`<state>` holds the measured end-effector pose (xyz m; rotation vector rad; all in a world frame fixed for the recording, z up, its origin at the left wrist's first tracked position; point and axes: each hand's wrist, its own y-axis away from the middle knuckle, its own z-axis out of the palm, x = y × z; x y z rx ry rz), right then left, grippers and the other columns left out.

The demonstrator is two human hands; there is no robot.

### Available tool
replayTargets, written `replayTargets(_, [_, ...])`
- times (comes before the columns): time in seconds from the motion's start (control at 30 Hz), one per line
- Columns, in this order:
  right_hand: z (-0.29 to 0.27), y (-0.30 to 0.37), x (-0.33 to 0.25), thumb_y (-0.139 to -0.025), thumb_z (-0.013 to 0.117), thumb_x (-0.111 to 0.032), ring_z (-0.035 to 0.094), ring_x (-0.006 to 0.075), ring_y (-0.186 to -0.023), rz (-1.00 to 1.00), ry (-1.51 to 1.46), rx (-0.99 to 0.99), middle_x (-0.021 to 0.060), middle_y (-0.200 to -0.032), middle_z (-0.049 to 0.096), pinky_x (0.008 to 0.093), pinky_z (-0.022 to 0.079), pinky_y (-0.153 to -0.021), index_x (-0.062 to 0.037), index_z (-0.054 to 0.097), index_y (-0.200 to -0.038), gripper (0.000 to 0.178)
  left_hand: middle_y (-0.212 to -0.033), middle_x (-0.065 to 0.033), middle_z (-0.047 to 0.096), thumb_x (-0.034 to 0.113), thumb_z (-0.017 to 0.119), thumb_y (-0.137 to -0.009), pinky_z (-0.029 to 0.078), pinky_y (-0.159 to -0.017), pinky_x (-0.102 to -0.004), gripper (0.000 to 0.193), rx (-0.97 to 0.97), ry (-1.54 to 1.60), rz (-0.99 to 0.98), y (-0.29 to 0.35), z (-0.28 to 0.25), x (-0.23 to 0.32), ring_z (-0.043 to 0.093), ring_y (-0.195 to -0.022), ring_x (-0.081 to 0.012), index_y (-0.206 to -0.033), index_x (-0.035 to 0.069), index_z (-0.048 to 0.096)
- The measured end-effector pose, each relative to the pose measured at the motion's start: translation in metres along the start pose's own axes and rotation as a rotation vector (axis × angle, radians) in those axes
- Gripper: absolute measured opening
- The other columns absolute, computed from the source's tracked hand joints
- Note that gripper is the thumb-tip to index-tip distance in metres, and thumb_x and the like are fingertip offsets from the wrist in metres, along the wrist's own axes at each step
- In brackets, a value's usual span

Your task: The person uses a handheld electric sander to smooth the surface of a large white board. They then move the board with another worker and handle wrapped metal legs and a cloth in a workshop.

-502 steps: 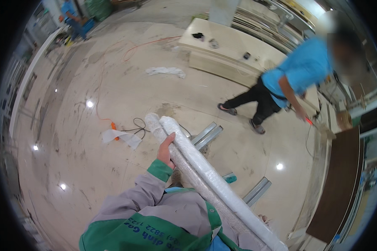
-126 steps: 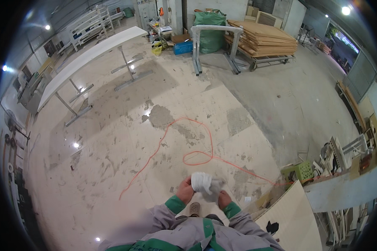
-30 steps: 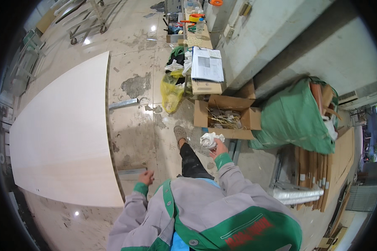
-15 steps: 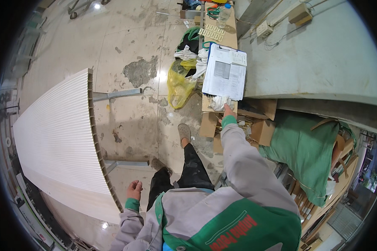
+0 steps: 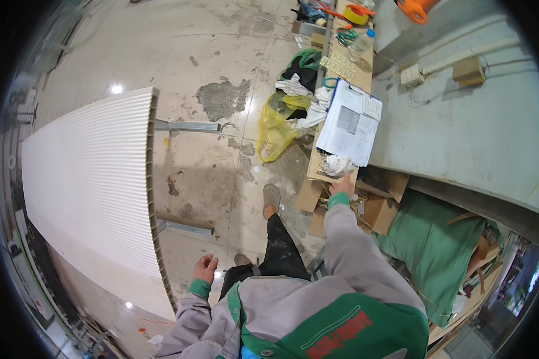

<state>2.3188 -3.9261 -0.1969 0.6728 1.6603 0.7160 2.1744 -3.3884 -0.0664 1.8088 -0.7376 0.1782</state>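
My right hand [image 5: 342, 186] is at the near end of a narrow wooden bench [image 5: 315, 171], its fingers apart beside a crumpled white cloth [image 5: 336, 165]. I see nothing held in it. Just beyond the cloth lies a clipboard [image 5: 348, 124] with printed sheets. My left hand [image 5: 205, 268] hangs low at my side, fingers loosely bent and empty. To its left stands a large white ribbed panel [image 5: 93, 197] with a row of hollow cells along its edge, resting on metal supports [image 5: 188, 126].
Farther along the bench are small pale pieces [image 5: 341, 64], a clear bottle [image 5: 360, 43] and yellow tape [image 5: 356, 14]. A yellow plastic bag [image 5: 274, 131] lies on the floor beside it. Cardboard boxes [image 5: 380, 214] and a green cloth cover [image 5: 434, 242] are at my right.
The view has shifted, so the bench appears farther right. My right hand has drawn slightly back from the white cloth toward the bench's end. My left hand is slightly higher.
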Motion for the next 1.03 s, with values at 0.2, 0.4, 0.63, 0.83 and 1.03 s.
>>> replayTargets(0.2, [-0.077,0.019,0.063,-0.097,0.061,-0.042,0.067,0.0300,-0.077,0.097,0.905,-0.255,0.0200,-0.095,0.066,0.0437,0.054,-0.061,-0.0059,0.063,-0.117,0.041,-0.097,-0.0088,0.073,0.028,0.074,-0.092,0.055,-0.081,-0.0315,0.043,0.087,0.128,-0.036,0.022,0.016,-0.059,0.068,-0.086,-0.0172,-0.124,0.000,0.066])
replayTargets(0.4, [-0.053,0.045,0.170,-0.089,0.072,-0.016,0.067,0.0243,-0.073,-0.504,1.806,-1.041,0.0114,-0.086,0.068,0.0404,0.054,-0.056,-0.0028,0.067,-0.101,0.019,-0.108,-0.0036,0.076,0.028,0.073,-0.087,0.054,-0.096,-0.0386,0.027,-0.041,0.138,0.146,0.087,0.019,-0.171,0.068,-0.108,-0.0282,-0.106,0.009,0.077])
replayTargets(0.63, [0.052,0.204,0.234,-0.099,0.064,-0.034,0.065,0.0260,-0.065,-0.584,0.821,-1.127,0.0088,-0.086,0.069,0.0383,0.054,-0.054,-0.0077,0.066,-0.102,0.027,-0.102,-0.0126,0.076,0.044,0.066,-0.092,0.055,-0.090,-0.0416,0.044,0.389,0.301,-0.470,0.168,0.031,-0.317,0.071,-0.098,-0.0297,-0.110,0.004,0.075])
replayTargets(0.83, [0.087,0.438,0.265,-0.090,0.071,-0.057,0.055,0.0408,-0.132,-1.254,0.634,-1.468,0.0194,-0.143,0.059,0.0640,0.037,-0.112,-0.0192,0.058,-0.143,0.066,-0.103,-0.0146,0.076,0.046,0.064,-0.093,0.054,-0.092,-0.0446,0.045,0.573,0.767,-0.646,0.192,0.092,-0.400,0.070,-0.097,-0.0344,-0.108,0.005,0.076])
replayTargets(1.03, [0.239,0.510,0.315,-0.102,0.057,-0.050,0.039,0.0355,-0.143,-2.151,0.988,-1.514,0.0197,-0.150,0.046,0.0513,0.033,-0.115,-0.0091,0.043,-0.152,0.066,-0.105,-0.0147,0.076,0.043,0.068,-0.091,0.055,-0.090,-0.0443,0.039,0.805,0.980,-0.931,0.083,0.148,-0.257,0.071,-0.095,-0.0325,-0.107,0.009,0.078])
